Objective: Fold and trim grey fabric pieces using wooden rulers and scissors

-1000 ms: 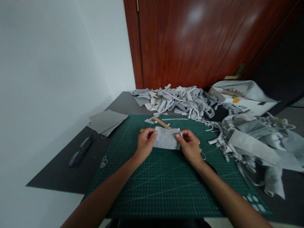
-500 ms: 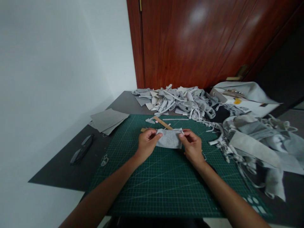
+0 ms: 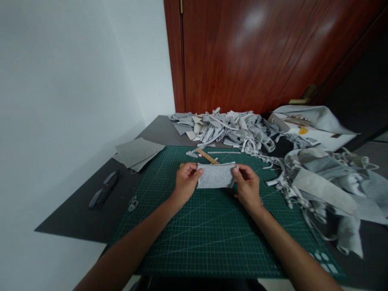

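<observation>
A small grey piece of fabric [image 3: 216,176] is stretched out flat between my two hands, above the green cutting mat [image 3: 206,234]. My left hand [image 3: 187,180] pinches its left edge between thumb and fingers. The right edge is pinched the same way by my right hand [image 3: 247,184]. Along the top of the fabric a second edge shows, so it looks folded or layered. Just beyond it lies a tan strip [image 3: 207,156], its near end hidden behind the fabric. Under my right hand a dark object shows in part; I cannot make out what it is.
Fabric scraps [image 3: 224,127] are heaped along the back, with more grey pieces [image 3: 327,190] at the right. An open white box [image 3: 318,135] stands back right. Grey sheets [image 3: 139,153], eyeglasses [image 3: 104,189] and a small pale loop [image 3: 133,203] lie to the left.
The fabric is now pulled wider and flatter, and my hands have moved slightly apart. Both hands keep their pinch on its edges.
</observation>
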Action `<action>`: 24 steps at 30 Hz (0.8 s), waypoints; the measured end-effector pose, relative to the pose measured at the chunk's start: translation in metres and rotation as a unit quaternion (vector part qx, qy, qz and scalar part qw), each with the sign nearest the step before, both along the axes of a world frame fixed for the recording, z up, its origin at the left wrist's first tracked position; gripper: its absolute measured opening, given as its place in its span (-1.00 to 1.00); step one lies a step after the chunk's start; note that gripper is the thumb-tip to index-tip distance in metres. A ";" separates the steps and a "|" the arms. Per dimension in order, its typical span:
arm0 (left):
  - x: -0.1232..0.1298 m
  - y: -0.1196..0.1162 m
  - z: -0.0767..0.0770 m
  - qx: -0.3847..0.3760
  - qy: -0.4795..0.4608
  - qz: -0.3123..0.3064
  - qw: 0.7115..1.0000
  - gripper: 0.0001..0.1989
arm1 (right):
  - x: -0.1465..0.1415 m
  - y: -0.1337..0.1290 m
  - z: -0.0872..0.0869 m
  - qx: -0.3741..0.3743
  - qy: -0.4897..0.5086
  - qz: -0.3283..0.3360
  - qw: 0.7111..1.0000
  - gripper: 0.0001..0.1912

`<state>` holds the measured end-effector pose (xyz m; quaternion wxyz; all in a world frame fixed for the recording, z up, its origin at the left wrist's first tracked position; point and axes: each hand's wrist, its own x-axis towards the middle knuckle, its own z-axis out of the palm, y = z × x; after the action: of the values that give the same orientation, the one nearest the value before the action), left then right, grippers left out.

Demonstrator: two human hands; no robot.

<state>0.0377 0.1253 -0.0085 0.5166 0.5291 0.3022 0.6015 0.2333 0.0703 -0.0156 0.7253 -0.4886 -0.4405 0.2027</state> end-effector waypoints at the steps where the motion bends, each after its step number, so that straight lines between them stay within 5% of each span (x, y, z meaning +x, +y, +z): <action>1: 0.000 0.000 0.001 -0.008 -0.012 -0.002 1.000 -0.68 | 0.000 0.000 0.001 0.001 0.002 0.001 1.000 -0.72; 9: 0.000 -0.002 0.005 -0.042 -0.061 -0.016 0.997 -0.65 | -0.002 0.000 0.004 -0.011 0.043 0.017 0.999 -0.74; 24: -0.002 -0.001 0.002 0.021 0.024 0.004 0.999 -0.80 | 0.004 0.001 -0.007 -0.004 0.063 0.066 0.996 -0.77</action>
<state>0.0359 0.1244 -0.0062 0.4954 0.5527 0.3042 0.5971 0.2374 0.0711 -0.0225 0.7349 -0.4471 -0.4244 0.2827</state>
